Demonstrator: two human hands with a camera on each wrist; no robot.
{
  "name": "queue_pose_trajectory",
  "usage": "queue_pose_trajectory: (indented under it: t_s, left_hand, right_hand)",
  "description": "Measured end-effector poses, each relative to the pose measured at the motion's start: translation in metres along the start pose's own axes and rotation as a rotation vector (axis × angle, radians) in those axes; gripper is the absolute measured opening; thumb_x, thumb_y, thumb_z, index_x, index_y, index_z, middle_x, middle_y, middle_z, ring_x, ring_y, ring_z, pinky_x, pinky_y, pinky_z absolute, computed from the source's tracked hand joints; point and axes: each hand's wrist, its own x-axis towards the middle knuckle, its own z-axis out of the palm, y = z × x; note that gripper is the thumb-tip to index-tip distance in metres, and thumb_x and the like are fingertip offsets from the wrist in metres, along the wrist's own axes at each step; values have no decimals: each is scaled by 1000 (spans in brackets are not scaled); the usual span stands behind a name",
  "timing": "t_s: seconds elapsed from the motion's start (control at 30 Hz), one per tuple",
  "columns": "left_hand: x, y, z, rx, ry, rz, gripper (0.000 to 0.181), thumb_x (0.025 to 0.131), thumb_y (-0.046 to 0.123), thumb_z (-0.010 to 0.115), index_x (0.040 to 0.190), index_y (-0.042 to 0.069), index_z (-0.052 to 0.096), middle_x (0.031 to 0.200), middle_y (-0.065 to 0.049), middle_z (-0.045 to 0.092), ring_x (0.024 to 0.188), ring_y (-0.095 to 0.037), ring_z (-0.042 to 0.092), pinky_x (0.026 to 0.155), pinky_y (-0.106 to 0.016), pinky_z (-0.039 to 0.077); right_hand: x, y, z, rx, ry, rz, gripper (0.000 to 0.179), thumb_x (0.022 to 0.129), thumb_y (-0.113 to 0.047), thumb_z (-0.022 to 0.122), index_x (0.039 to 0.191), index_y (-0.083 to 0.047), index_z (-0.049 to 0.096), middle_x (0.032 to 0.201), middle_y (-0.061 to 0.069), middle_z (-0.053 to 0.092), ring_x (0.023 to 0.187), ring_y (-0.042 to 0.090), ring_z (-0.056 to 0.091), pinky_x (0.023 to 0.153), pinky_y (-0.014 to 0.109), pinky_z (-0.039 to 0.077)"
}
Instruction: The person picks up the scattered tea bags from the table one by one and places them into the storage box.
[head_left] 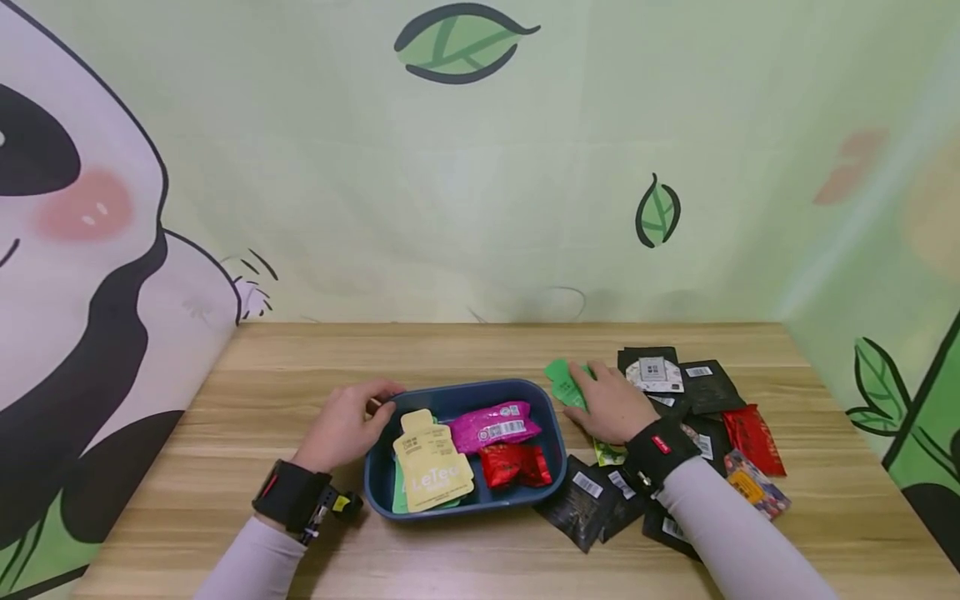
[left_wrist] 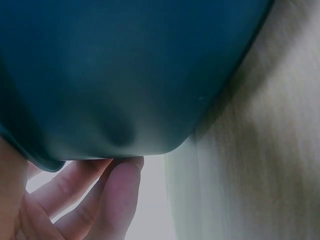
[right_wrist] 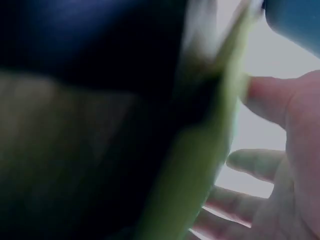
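A dark blue plastic basin (head_left: pixel 558 467) holds a cream packet (head_left: pixel 431 467) lettered "LeTeu" over a green one, a magenta packet (head_left: pixel 495 427) and a red packet (head_left: pixel 513 465). My left hand (head_left: pixel 348 425) grips the basin's back left corner; the left wrist view shows its fingers (left_wrist: pixel 117 200) against the outer wall. To the basin's right, my right hand (head_left: pixel 615 404) lies over a flat green packet (head_left: pixel 564 385), fingers spread and thumb apart. Under that palm a yellow-green packet (head_left: pixel 609 452) pokes out, blurred and large in the right wrist view.
Several black sachets (head_left: pixel 581 500) lie scattered around the right forearm. Among them are a black sachet with a white label (head_left: pixel 654 373), a red packet (head_left: pixel 753 440) and a multicoloured packet (head_left: pixel 756 485). The wooden table (head_left: pixel 435 354) ends at a printed cloth backdrop (head_left: pixel 360 208).
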Motion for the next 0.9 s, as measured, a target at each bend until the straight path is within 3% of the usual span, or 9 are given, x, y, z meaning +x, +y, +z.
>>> queue_pose_trajectory:
  t_s: [0.23,0.33,0.47,0.57,0.73,0.9]
  left_hand:
    - [0,1,0,1,1,-2,27,95,19,61,120,17,70,102,0,68,85,-15,60,67,-28,50]
    - [0,1,0,3,1,-6,27,95,19,61,120,18,70,102,0,68,85,-16,60,67,-28,50]
    - [-1,2,0,3,0,-14,27,95,20,61,120,18,70,102,0,68,85,-16,60,66,-28,50]
    - [-1,2,0,2,2,-10,27,95,20,61,120,18,70,101,0,68,84,-16,60,66,-28,50]
    - [-1,2,0,4,4,0,26,95,19,61,119,17,70,100,0,68,84,-15,60,67,-28,50]
    - [0,2,-1,4,4,-1,26,95,20,61,119,18,70,101,0,68,84,-15,60,67,-28,50]
  right_hand:
    - [4,-1,-6,-40,59,8,72,85,-41,70,140,2,54,116,24,60,101,35,59,86,48,49]
    - [6,1,-6,-54,104,17,66,81,-43,70,129,2,63,105,21,64,90,31,62,77,47,51]
    - [8,3,-10,-39,169,66,57,79,-46,68,113,1,70,90,14,64,76,26,59,65,43,50]
    - [6,-1,-20,-1,206,116,57,81,-46,66,113,0,71,89,13,64,73,24,57,61,39,47]
    - [-1,-25,-38,102,298,145,59,83,-47,64,120,-2,71,94,11,66,75,22,57,59,34,43]
    - [-13,-71,-48,183,386,39,55,81,-47,66,117,-5,73,100,10,69,73,18,59,55,28,44]
